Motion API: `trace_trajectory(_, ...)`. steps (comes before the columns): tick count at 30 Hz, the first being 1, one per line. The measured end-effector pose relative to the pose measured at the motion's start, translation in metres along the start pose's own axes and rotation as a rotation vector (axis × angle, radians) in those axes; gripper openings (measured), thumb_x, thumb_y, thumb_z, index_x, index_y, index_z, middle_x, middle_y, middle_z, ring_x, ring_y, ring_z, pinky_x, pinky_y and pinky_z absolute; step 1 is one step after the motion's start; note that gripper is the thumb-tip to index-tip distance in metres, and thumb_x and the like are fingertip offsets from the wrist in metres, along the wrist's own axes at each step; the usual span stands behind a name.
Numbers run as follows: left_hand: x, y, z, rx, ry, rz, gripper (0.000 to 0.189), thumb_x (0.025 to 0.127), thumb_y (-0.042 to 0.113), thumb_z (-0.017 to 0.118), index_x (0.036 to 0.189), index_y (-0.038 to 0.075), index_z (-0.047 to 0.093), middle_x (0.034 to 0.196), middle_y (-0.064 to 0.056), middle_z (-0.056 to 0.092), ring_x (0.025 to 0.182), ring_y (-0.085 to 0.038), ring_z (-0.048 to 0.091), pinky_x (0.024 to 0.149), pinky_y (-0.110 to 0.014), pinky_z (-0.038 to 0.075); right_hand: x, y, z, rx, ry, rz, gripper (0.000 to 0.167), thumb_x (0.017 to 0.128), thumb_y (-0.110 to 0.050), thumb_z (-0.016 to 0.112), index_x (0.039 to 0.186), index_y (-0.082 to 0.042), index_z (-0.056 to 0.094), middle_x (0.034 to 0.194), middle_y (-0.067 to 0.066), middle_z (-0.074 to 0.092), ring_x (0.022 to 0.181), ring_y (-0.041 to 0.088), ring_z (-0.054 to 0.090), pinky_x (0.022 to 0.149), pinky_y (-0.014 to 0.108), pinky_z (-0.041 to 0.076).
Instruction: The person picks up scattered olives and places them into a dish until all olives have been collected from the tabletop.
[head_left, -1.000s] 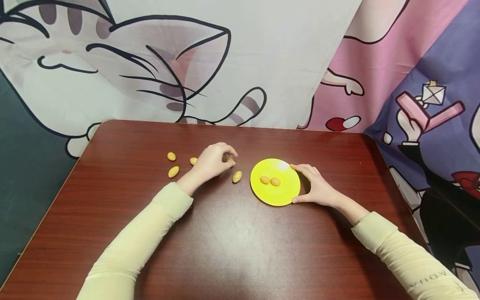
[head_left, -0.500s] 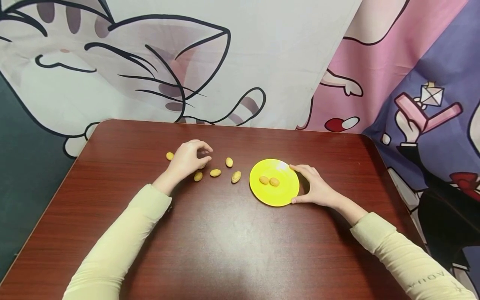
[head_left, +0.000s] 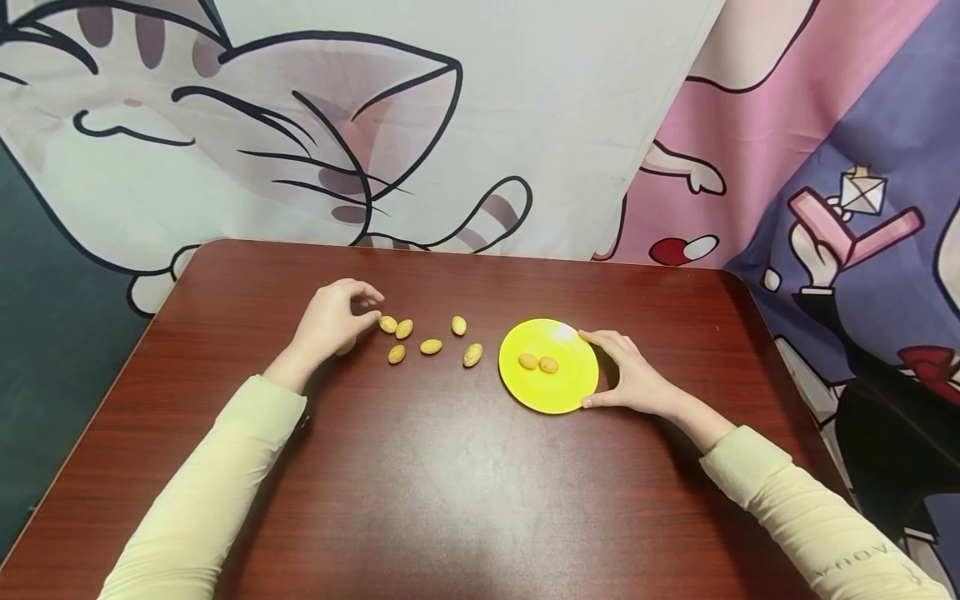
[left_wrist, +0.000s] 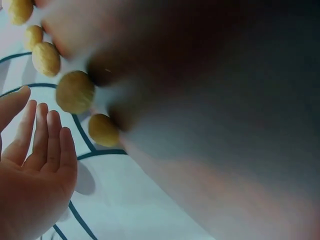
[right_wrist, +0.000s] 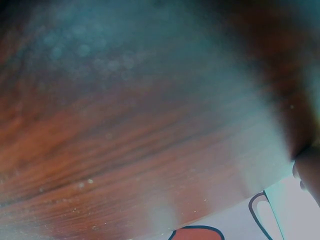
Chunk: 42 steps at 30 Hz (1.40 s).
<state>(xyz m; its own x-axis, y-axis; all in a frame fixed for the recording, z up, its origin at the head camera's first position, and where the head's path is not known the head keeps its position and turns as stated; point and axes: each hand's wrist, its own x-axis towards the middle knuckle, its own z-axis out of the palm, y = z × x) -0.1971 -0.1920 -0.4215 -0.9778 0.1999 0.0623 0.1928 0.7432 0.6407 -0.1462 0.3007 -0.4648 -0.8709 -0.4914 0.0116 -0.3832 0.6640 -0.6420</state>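
My left hand [head_left: 330, 321] hovers low over the table's left part, fingers straight and spread from the thumb. The left wrist view shows that hand [left_wrist: 40, 165] with its palm side visible and nothing in it. Beside its palm lies a small yellow oval piece [head_left: 347, 346], partly hidden by the hand. Near the thumb tip sits another yellow oval piece [head_left: 387, 324]. At the right, a yellow plate [head_left: 551, 396] lies flat, bearing two light brown oval pieces [head_left: 549, 365]. My right hand [head_left: 630, 372] grips its right rim between thumb and fingers.
Several more yellow oval pieces [head_left: 431, 346] lie scattered between my left hand and the plate. The reddish-brown wooden table [head_left: 450, 483] ends at a cartoon-printed cloth [head_left: 570, 125] behind its far edge. The right wrist view shows mostly blurred tabletop [right_wrist: 125, 165].
My left hand has moved left along the row of yellow pieces, uncovering several that it hid before. The right hand and the plate have stayed in place.
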Motion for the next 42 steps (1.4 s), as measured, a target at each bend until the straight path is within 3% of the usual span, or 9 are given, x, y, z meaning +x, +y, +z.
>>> trace_trajectory(11,-0.005,-0.019,-0.011,0.019,0.062,-0.007,0.021,0.094,0.004,0.073,0.114,0.001,0.076,0.115,-0.022,0.072,0.106,-0.038,0.068,0.094,-0.052,0.052,0.0,0.002,0.0,-0.004,0.001,0.005,0.11,0.067,-0.027,0.101,0.158,-0.004,0.044,0.15,0.02,0.049,0.14,0.04,0.038,0.112,0.062,0.036)
trace_trajectory(21,-0.007,-0.035,-0.02,0.009,0.061,0.002,0.023,0.093,0.005,0.075,0.116,0.001,0.076,0.115,-0.022,0.072,0.107,-0.038,0.067,0.094,-0.05,0.05,0.0,0.003,0.001,-0.004,-0.001,0.01,0.11,0.068,-0.028,0.101,0.159,-0.005,0.043,0.151,0.019,0.049,0.141,0.04,0.038,0.113,0.063,0.035)
trace_trajectory(42,-0.004,-0.055,-0.028,0.019,-0.07,-0.043,0.027,0.094,0.011,0.079,0.118,-0.001,0.075,0.115,-0.024,0.073,0.108,-0.037,0.067,0.094,-0.046,0.049,0.001,0.003,0.0,-0.006,-0.003,0.002,0.111,0.067,-0.027,0.101,0.158,-0.004,0.043,0.151,0.02,0.048,0.141,0.041,0.038,0.113,0.064,0.035)
